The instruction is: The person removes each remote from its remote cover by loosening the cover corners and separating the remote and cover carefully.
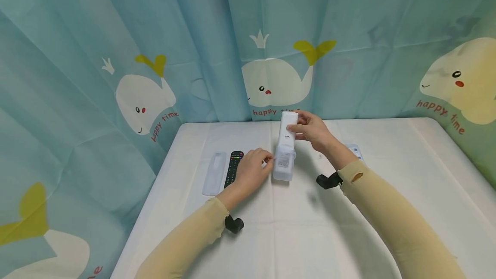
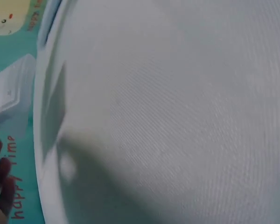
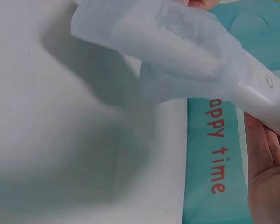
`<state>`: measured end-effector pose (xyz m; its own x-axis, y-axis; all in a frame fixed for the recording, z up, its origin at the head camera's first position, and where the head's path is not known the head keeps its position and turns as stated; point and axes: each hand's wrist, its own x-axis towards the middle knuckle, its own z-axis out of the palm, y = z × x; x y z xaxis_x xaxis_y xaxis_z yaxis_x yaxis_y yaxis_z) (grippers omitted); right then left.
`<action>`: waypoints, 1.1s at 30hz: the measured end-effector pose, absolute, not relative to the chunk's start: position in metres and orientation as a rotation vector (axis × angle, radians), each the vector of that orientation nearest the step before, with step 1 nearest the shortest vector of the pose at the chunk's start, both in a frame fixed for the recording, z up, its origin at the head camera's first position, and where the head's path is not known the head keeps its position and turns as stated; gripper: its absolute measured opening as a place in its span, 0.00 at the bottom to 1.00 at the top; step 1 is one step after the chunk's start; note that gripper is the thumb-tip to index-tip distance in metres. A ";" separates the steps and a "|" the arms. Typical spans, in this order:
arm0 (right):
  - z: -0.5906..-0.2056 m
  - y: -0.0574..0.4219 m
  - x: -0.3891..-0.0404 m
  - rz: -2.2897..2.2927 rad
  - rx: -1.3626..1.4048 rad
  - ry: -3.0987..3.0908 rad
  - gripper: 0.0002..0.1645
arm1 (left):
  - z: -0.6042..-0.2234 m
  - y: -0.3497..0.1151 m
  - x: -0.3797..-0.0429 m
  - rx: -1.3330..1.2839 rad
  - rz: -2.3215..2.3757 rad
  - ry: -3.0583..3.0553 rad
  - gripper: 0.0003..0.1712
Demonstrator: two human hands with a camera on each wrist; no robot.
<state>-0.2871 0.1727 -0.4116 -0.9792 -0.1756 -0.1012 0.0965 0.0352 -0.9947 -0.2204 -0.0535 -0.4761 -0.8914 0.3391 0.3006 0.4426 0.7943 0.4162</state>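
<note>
A white remote control [image 1: 288, 126] is held up over the table, its lower part inside a translucent cover [image 1: 283, 169]. My right hand [image 1: 313, 132] grips the bare upper end of the remote, thumb on the face with the small mark. My left hand [image 1: 252, 166] has its fingers curled at the cover's left edge and pinches it near the opening. Close up in the right wrist view, the cover [image 3: 172, 44] sits loosely and wrinkled around the remote [image 3: 259, 95]. Only the left fingers [image 2: 4, 175] and a corner of the cover [image 2: 14, 88] show in the left wrist view.
A black remote [image 1: 233, 167] lies beside the left hand, partly hidden by it. Left of that is another translucent cover [image 1: 215, 173], lying flat. A light remote with blue markings [image 1: 354, 151] shows behind the right forearm. A whale-print curtain [image 1: 209, 55] hangs along the white table's [image 1: 294, 236] back edge.
</note>
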 end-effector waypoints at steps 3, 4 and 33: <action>-0.410 0.175 -0.286 -2.062 -0.087 2.125 0.38 | -0.478 -0.054 -0.220 -0.524 -1.065 -2.811 0.08; -0.409 0.175 -0.286 -2.065 -0.087 2.126 0.38 | -0.478 -0.054 -0.219 -0.486 -1.203 -2.821 0.09; -0.407 0.174 -0.287 -2.043 -0.098 2.141 0.36 | -0.471 -0.043 -0.202 -0.134 -2.084 -2.870 0.31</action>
<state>-0.2873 0.1741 -0.4074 -0.9816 -0.1709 -0.0846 0.0765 0.0536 -0.9956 -0.2019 -0.0429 -0.4715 -0.9155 0.2911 -0.2778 -0.1741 0.3359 0.9257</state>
